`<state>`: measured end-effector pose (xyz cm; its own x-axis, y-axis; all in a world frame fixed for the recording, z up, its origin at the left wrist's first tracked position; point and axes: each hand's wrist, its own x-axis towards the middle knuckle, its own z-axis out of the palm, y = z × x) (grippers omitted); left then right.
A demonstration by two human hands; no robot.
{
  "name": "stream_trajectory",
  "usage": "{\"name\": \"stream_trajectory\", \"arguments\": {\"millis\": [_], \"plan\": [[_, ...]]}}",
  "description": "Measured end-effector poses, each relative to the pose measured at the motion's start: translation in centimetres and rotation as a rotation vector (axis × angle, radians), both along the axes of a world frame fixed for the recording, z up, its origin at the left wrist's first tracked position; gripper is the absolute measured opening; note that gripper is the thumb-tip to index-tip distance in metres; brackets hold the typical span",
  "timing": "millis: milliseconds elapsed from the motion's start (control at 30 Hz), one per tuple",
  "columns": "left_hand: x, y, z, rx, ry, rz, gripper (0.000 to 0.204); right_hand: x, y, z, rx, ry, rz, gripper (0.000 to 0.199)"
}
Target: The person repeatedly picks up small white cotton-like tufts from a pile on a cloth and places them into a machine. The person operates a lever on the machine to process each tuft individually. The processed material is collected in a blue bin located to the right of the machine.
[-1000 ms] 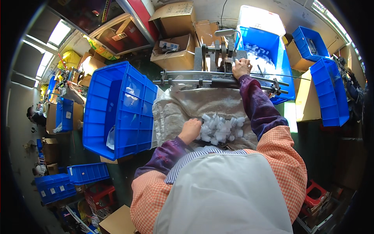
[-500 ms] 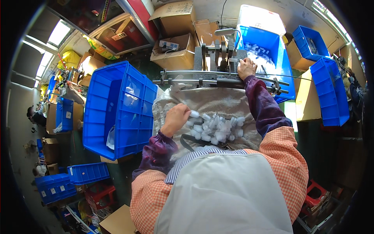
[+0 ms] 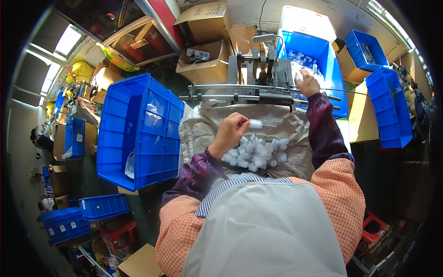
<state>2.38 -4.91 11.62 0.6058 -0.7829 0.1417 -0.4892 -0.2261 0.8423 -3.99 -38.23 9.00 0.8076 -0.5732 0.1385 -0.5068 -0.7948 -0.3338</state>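
Note:
My left hand is raised above a pile of small white plastic parts on a grey sack-cloth sheet, and it pinches one white part between its fingertips. My right hand reaches far forward to the metal machine with its long horizontal rail; it holds a small white part at the edge of the blue bin behind the machine. That bin holds more white parts.
A large blue crate stands on edge to my left. Cardboard boxes sit behind the machine. More blue bins stand at the right, and small blue bins lie lower left. Another person is at the far left.
My left hand has lifted off the pile of white parts with one part pinched in its fingers. My right hand stayed at the machine, shifting slightly.

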Motion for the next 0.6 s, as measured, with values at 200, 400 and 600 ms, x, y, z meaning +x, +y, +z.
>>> {"name": "stream_trajectory", "arguments": {"millis": [200,400,600], "plan": [[-0.4,-1.9,0.2,-0.088,0.048,0.038,0.016,-1.7,10.9,1.9,0.868,0.038,0.759,0.027],[-0.7,4.1,-7.5,0.688,-0.317,-0.207,0.041,4.3,2.2,-5.2,-0.130,-0.201,0.089,0.011],[-2.9,6.7,-9.0,0.770,-0.120,-0.318,0.018,6.3,0.6,-6.7,-0.269,-0.134,0.079,0.014]]}}
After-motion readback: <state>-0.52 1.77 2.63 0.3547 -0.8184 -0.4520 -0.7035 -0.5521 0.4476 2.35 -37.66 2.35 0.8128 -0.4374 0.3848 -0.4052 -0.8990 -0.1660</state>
